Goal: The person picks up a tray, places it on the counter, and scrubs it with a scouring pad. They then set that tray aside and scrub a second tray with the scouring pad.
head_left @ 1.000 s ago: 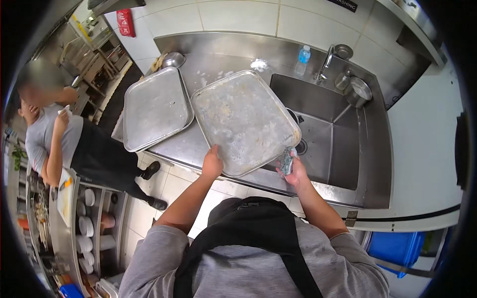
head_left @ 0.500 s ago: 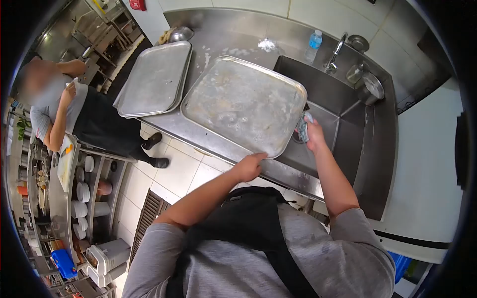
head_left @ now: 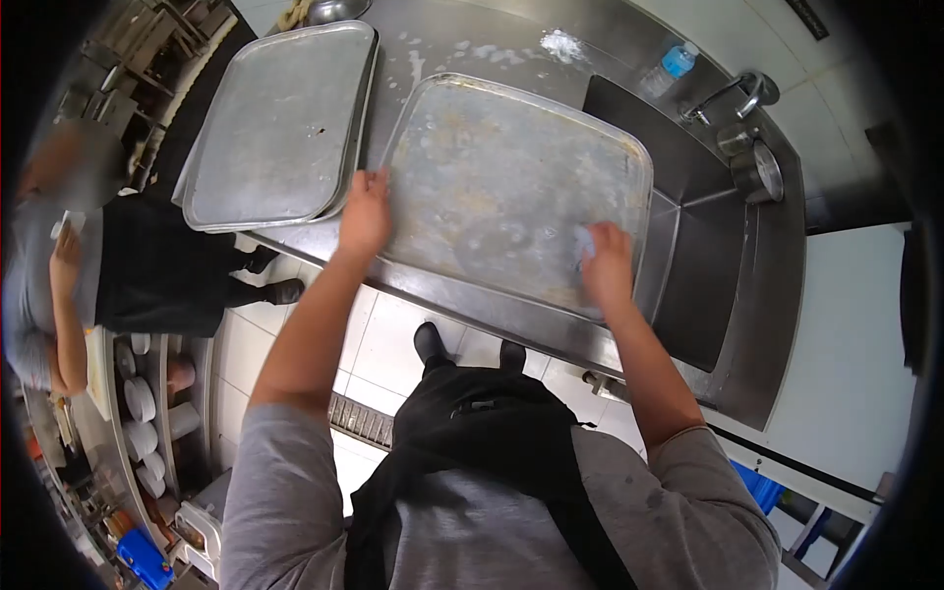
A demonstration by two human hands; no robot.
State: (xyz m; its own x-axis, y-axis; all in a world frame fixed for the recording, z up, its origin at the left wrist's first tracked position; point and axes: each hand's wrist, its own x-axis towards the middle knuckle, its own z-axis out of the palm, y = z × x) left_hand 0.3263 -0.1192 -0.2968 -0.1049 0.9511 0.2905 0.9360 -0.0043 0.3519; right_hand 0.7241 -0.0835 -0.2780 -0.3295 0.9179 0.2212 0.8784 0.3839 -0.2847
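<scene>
A large soiled metal baking tray (head_left: pixel 501 177) lies across the steel counter with its right end over the sink edge. My left hand (head_left: pixel 365 214) grips the tray's near-left corner. My right hand (head_left: pixel 607 264) presses a scouring pad (head_left: pixel 584 243) onto the tray's near-right area; the pad is mostly hidden under my fingers.
A second tray (head_left: pixel 280 123) lies on the counter to the left. The sink basin (head_left: pixel 708 265) is to the right, with a tap (head_left: pixel 733 90), a water bottle (head_left: pixel 669 67) and metal pots (head_left: pixel 762 172) behind it. Another person (head_left: pixel 88 265) stands at the left.
My left hand moved from the tray's near edge to its left corner. My right hand brought the pad from the tray's sink-side edge onto its surface. The view tilted downward.
</scene>
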